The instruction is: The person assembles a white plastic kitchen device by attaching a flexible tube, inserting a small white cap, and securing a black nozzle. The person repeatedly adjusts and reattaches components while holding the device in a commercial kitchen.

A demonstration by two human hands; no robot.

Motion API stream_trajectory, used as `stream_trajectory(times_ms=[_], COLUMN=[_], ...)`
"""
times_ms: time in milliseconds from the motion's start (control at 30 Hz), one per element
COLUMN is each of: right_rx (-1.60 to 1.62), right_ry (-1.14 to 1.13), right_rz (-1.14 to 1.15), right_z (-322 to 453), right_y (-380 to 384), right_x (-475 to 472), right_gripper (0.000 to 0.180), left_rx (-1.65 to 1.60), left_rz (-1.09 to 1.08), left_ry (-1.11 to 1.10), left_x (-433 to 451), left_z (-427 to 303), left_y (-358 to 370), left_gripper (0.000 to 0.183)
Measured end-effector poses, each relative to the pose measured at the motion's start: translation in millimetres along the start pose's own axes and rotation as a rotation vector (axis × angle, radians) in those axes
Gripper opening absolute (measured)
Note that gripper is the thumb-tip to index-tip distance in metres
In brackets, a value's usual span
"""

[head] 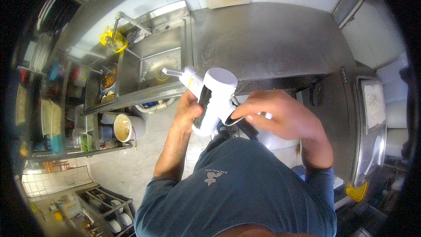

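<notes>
My left hand grips a white plastic device in front of my body, its thumb against the side. The device has a thick cylindrical body with a closed round end and a long dark, ragged-edged opening down one side. A narrower white part with a handle-like bar juts out to the upper left. On the right, a short round branch opens towards me. My right hand is at this branch, index fingertip at its dark mouth and thumb near the rim. Whether those fingers pinch anything is unclear.
Ahead are a steel counter and a double sink with a tap and yellow strainer. A white bucket stands lower left beside a shelf rack. A steel tray lies at right.
</notes>
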State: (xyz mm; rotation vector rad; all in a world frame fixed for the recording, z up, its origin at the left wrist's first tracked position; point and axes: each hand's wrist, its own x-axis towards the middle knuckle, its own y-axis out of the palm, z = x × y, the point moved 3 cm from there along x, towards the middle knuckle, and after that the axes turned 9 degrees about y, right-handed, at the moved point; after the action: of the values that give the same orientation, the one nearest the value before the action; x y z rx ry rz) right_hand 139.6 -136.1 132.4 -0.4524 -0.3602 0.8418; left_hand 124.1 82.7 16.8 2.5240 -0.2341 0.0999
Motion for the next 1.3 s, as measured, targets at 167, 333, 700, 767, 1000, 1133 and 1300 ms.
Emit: stream_trajectory(times_ms=[167,333,700,767,1000,1133,1300], right_rx=[-0.103,-0.182,-0.352,-0.198,-0.03,-0.021,0.003], right_ry=[0.054,0.081,0.109,0.044,0.038,0.062,-0.011], right_rz=[0.013,0.087,0.01,-0.028,0.085,0.154,0.238], right_z=[7,11,19,14,2,1,-4], right_y=[2,0,3,5,2,4,7], right_x=[-3,0,-5,2,4,5,7], right_gripper=[0.028,0.042,0.055,0.052,0.045,0.046,0.041], left_rx=[-0.065,-0.167,-0.348,-0.323,-0.133,-0.112,-0.044], left_rz=[0.006,0.046,0.009,0.005,0.028,0.014,-0.03], left_ry=[-0.026,-0.102,-0.183,-0.154,-0.11,-0.074,-0.074], left_x=[2,1,-4,-4,-4,-6,-6], left_z=[4,11,27,26,13,4,0], left_y=[2,6,1,-1,-6,-4,-2], left_gripper=[0.078,0.078,0.075,0.074,0.081,0.075,0.071])
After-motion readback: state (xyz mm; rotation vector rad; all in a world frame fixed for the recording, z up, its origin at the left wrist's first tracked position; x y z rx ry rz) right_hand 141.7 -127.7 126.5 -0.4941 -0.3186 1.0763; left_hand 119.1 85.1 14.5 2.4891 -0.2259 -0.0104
